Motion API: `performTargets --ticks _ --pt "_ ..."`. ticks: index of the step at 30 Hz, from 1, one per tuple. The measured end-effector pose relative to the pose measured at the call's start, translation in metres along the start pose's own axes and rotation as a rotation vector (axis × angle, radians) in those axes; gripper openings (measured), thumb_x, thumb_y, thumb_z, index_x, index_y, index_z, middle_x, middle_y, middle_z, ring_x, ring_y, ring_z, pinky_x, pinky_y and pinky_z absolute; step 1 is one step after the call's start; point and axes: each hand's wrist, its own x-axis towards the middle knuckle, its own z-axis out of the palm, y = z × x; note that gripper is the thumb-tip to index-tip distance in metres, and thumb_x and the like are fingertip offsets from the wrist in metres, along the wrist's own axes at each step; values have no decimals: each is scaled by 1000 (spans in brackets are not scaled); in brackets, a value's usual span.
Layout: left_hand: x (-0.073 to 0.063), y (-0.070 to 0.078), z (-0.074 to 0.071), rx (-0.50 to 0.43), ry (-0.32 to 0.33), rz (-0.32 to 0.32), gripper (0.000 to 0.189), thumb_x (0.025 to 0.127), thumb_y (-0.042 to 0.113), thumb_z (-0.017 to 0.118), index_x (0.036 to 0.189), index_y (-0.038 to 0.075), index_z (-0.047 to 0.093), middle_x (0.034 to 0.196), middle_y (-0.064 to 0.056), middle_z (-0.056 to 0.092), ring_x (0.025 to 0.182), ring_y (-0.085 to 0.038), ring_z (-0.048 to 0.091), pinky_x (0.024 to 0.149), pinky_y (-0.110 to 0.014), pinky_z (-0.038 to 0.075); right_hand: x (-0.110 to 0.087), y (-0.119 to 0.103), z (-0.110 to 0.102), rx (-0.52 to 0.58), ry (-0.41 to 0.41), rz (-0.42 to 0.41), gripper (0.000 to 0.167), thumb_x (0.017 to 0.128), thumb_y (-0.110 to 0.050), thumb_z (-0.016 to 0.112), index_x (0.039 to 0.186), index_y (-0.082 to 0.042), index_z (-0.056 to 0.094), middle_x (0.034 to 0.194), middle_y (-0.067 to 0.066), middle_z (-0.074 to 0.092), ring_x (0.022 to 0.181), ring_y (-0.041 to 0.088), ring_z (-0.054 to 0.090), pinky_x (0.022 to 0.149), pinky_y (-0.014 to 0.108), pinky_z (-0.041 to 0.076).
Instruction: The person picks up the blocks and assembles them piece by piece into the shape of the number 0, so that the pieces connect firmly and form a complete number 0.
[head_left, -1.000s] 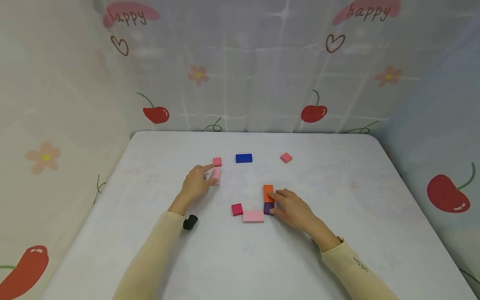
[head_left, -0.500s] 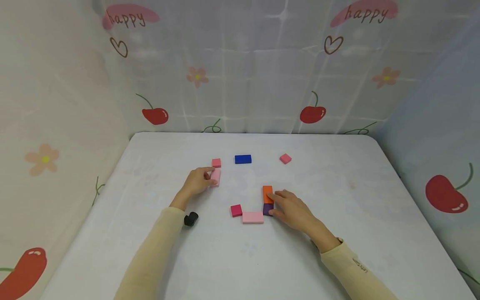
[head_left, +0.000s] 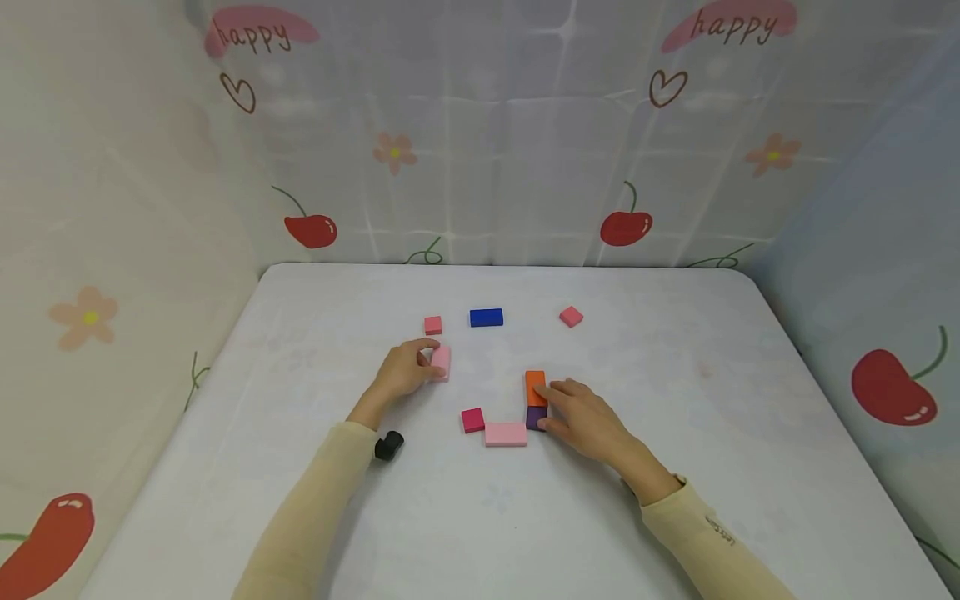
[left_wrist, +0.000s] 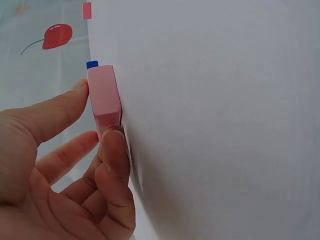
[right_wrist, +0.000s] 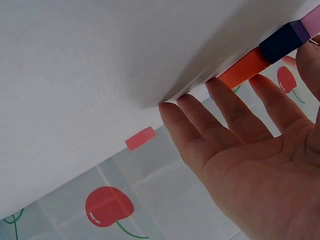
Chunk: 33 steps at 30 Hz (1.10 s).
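Observation:
My left hand [head_left: 402, 369] pinches a light pink rectangular block [head_left: 442, 364] between thumb and fingers, left of the middle of the table. In the left wrist view the pink block [left_wrist: 104, 90] stands out past the fingertips. My right hand [head_left: 587, 422] rests beside a standing line of blocks, its fingers extended. One fingertip touches the orange block [head_left: 535, 388], and the thumb lies at the purple block [head_left: 536, 418]. A second light pink block [head_left: 506, 434] adjoins the purple one at its lower left. A crimson square block [head_left: 472, 420] sits at that pink block's left end.
Towards the back of the white table [head_left: 675, 350] lie a coral square block [head_left: 432, 325], a blue rectangular block [head_left: 487, 317] and another coral block [head_left: 572, 317] turned at an angle. A printed curtain [head_left: 495, 150] hangs behind the table's far edge.
My left hand has moved the pink block a little right and towards me, away from the left coral block. The index finger has come down onto the pink block. My right hand has stayed put.

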Motion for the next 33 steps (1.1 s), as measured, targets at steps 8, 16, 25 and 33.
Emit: performTargets --ticks 8,16,25,33 --pt "-9 14 13 33 -24 35 51 85 26 76 132 15 60 81 -5 59 70 -18 52 60 -26 39 0 2 0 8 2 -6 56 89 -28 72 137 -6 56 136 22 56 132 45 46 104 59 41" --pt "-20 27 26 45 -47 34 50 85 27 75 132 18 61 81 -3 60 69 -17 53 60 -26 39 0 3 0 8 12 -28 55 89 -28 72 136 -5 57 135 21 56 131 45 47 104 59 41" --pt "-29 34 33 61 -40 34 51 85 29 76 131 16 60 77 -1 60 67 -17 53 59 -26 39 0 3 0 12 5 -17 55 89 -28 72 136 -6 57 135 21 56 132 45 46 104 59 41" --pt "-34 37 35 63 -34 50 51 85 28 76 131 14 60 76 -1 60 65 -17 52 57 -26 39 0 3 0 6 3 -14 55 89 -28 72 137 -6 57 136 21 56 132 45 46 104 58 41"
